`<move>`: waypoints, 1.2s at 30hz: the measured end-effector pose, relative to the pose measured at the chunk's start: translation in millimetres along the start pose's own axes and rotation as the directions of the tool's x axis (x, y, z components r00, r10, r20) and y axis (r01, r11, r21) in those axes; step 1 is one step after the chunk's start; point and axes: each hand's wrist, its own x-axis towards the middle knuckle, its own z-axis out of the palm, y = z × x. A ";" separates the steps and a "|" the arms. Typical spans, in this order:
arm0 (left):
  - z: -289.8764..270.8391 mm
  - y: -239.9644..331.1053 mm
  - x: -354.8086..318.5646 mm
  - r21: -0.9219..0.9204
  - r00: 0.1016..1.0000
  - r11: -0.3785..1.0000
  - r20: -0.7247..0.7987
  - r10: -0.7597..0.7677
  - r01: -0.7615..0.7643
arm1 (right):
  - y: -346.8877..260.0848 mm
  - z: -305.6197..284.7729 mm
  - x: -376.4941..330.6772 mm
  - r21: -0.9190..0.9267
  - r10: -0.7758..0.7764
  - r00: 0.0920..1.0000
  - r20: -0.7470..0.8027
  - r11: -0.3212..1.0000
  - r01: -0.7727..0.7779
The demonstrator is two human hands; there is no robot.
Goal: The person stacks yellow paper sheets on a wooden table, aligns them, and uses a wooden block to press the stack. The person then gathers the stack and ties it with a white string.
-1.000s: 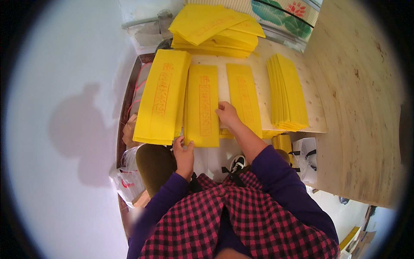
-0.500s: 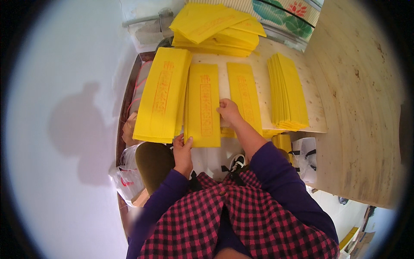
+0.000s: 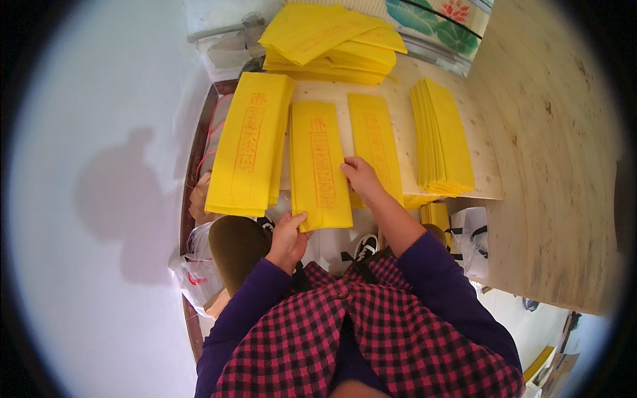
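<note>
A long yellow paper strip (image 3: 318, 156) with red print lies between my hands, tilted slightly, its near end overhanging the table edge. My left hand (image 3: 287, 240) pinches its near left corner, thumb on top. At its right long side, my right hand (image 3: 361, 176) grips the edge with closed fingers. To the left rests a stack of similar strips (image 3: 245, 146), also reaching past the edge. Another printed yellow strip (image 3: 373, 136) lies just right of my right hand. How many layers I hold cannot be made out.
A fanned yellow stack (image 3: 441, 139) stands at the right of the wooden table (image 3: 488, 176). At the back is a large yellow paper pile (image 3: 332, 56). A tall wooden panel (image 3: 551, 166) bounds the right, a white wall (image 3: 99, 298) the left. Plastic bags (image 3: 198, 275) sit below.
The held strip has shifted right and turned a little, its near end swinging right, apart from the left stack. Both hands have moved slightly right with it.
</note>
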 end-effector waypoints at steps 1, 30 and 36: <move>1.4 0.4 -7.3 0.000 0.999 1.000 0.038 -0.020 0.020 | -1.1 -3.2 -10.1 0.096 0.072 0.997 0.016 0.993 -0.073; 23.1 13.9 49.2 0.323 0.986 0.946 0.165 -0.010 -0.044 | 40.4 4.3 -73.1 0.527 0.230 0.955 0.188 0.797 -0.296; 54.6 21.2 18.3 0.515 0.958 0.812 0.226 0.179 -0.274 | 21.9 -5.2 -91.9 0.503 0.100 0.989 0.110 0.852 -0.142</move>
